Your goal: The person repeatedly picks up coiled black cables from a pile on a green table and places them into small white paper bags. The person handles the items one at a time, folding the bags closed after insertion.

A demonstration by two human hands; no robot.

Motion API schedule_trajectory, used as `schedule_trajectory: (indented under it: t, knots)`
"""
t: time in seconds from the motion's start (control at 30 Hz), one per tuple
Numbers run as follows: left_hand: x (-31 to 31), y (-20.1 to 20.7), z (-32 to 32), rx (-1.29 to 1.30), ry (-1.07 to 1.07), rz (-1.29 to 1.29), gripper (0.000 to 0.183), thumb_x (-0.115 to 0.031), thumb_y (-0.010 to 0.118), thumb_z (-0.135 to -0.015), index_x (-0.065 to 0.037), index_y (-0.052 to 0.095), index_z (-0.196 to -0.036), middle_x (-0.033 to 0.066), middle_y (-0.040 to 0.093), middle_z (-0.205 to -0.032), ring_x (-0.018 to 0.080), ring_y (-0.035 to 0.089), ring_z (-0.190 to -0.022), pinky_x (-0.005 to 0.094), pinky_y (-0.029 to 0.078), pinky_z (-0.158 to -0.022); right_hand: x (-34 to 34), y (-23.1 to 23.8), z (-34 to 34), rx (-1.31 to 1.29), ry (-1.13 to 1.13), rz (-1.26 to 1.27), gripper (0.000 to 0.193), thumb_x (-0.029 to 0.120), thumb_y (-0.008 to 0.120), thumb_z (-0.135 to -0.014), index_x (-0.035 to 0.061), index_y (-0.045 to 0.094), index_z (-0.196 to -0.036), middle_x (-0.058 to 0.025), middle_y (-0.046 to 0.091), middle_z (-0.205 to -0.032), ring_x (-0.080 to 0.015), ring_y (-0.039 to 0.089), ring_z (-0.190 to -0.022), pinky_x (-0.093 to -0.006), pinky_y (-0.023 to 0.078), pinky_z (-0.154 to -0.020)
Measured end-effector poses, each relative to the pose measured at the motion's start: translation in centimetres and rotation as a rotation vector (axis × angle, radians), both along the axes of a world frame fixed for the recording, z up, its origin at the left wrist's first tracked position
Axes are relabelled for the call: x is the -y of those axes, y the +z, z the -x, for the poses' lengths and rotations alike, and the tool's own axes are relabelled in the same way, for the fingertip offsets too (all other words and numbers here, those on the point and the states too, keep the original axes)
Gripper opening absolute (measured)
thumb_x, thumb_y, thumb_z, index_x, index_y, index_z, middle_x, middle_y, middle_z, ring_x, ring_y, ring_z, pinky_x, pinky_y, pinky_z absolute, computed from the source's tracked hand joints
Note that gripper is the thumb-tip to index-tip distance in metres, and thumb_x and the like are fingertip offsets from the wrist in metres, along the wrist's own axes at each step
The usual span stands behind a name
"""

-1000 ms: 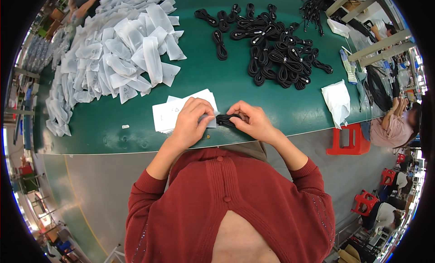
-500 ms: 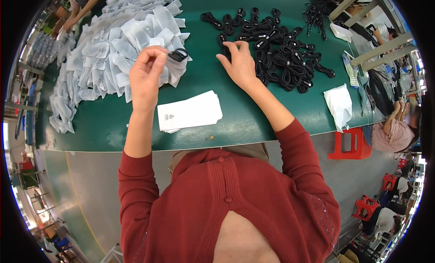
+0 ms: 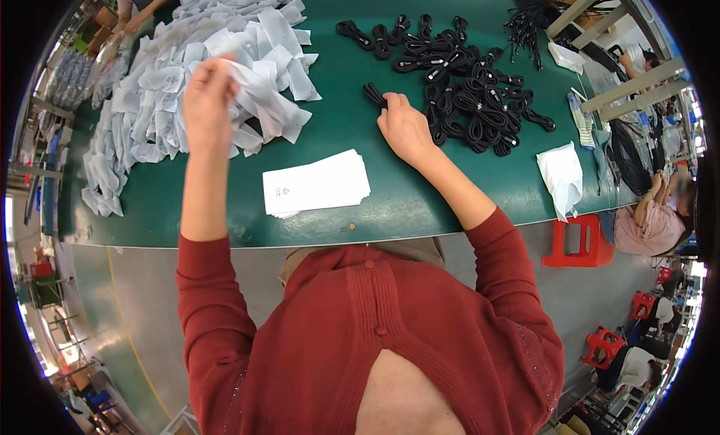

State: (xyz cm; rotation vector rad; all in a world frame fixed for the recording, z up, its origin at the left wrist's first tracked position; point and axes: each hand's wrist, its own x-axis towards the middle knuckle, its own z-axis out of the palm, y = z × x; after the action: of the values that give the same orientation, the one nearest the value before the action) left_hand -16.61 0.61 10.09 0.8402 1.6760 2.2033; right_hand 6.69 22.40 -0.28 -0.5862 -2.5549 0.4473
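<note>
A: How are the arms held?
B: Both forearms come up out of dark red sleeves (image 3: 214, 307) and extend over the table (image 3: 409, 202). The right hand (image 3: 406, 131) slants inward, knuckles up, its fingers curled closed around one end of a black cable bundle (image 3: 373, 95); the other end pokes out beyond them.
A: And the left hand (image 3: 206, 97)?
B: Raised upright and blurred, fingers bent. A pale translucent pouch (image 3: 270, 109) slants away from its fingertips, but I cannot tell whether they pinch it.
A: What lies on the surface?
B: It's green and glossy. Nearest is a slightly fanned stack of white flat pieces (image 3: 319, 176), between the forearms. Past it, a broad heap of pouches (image 3: 154, 90) spreads at left, and a pile of coiled black cables (image 3: 480, 105) lies to the right. A crumpled white bag (image 3: 559, 169) sits near the right-hand edge.
A: And the room?
B: Grey floor (image 3: 154, 285) with a yellow line, a red stool (image 3: 577, 260) by the table, and a seated co-worker in pink (image 3: 646, 226) at right. Another person's arm (image 3: 156, 7) shows at the upper left.
A: Any writing?
B: The stack's top piece bears a small dark triangular mark with tiny print, too small to read. Some heaped pouches carry faint marks, illegible too.
</note>
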Motion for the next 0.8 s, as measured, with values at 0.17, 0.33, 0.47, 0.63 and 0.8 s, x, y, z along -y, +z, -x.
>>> schedule_trajectory:
  t: [0.17,0.33,0.47,0.63,0.8]
  knots:
    - [0.5,-0.2,-0.5,-0.512,0.507,0.135,0.025,-0.013,0.066,-0.093,-0.001,0.061,-0.115,0.0083,0.059,-0.124,0.0155,0.061,-0.103,0.0278,0.050,-0.084,1.0,-0.1,-3.3,-0.098,0.120,0.203,0.030,0.014,0.058,-0.095,-0.0018,0.056,-0.120,-0.0234,0.064,-0.110,-0.0433,0.064,-0.096,-0.0476,0.053,-0.080]
    - [1.2,-5.8,-12.0,-0.582,-0.234,0.443,0.030,0.001,0.075,-0.077,-0.004,0.066,-0.105,0.0064,0.064,-0.106,0.0158,0.060,-0.092,0.0298,0.051,-0.073,3.5,1.1,-6.5,-0.128,0.128,0.502,0.034,0.013,0.059,-0.095,-0.0005,0.056,-0.125,-0.0223,0.065,-0.115,-0.0393,0.064,-0.099,-0.0419,0.053,-0.083]
    - [0.7,-9.2,-15.7,-0.868,-0.248,0.504,0.020,-0.005,0.077,-0.076,-0.003,0.066,-0.093,0.0105,0.061,-0.095,0.0251,0.061,-0.085,0.0348,0.050,-0.070,5.0,2.0,-8.7,-0.141,0.106,0.580,0.034,0.014,0.063,-0.094,0.0002,0.059,-0.125,-0.0205,0.066,-0.114,-0.0345,0.066,-0.096,-0.0386,0.053,-0.082]
    - [0.4,-10.2,-16.3,-0.720,-0.199,0.515,0.012,-0.003,0.073,-0.077,-0.002,0.064,-0.085,0.0094,0.060,-0.081,0.0257,0.059,-0.075,0.0361,0.048,-0.070,6.3,2.7,-10.6,-0.191,0.193,0.432,0.035,0.014,0.069,-0.090,0.0013,0.061,-0.122,-0.0175,0.067,-0.104,-0.0330,0.067,-0.089,-0.0374,0.054,-0.076]
    - [0.7,-9.7,-16.4,-0.369,-0.214,0.532,0.008,-0.002,0.070,-0.082,-0.001,0.063,-0.086,0.0086,0.060,-0.079,0.0203,0.057,-0.069,0.0318,0.047,-0.066,7.1,3.4,-11.2,-0.122,0.276,0.211,0.035,0.008,0.072,-0.085,0.0039,0.065,-0.119,-0.0095,0.061,-0.084,-0.0249,0.059,-0.070,-0.0339,0.049,-0.063]
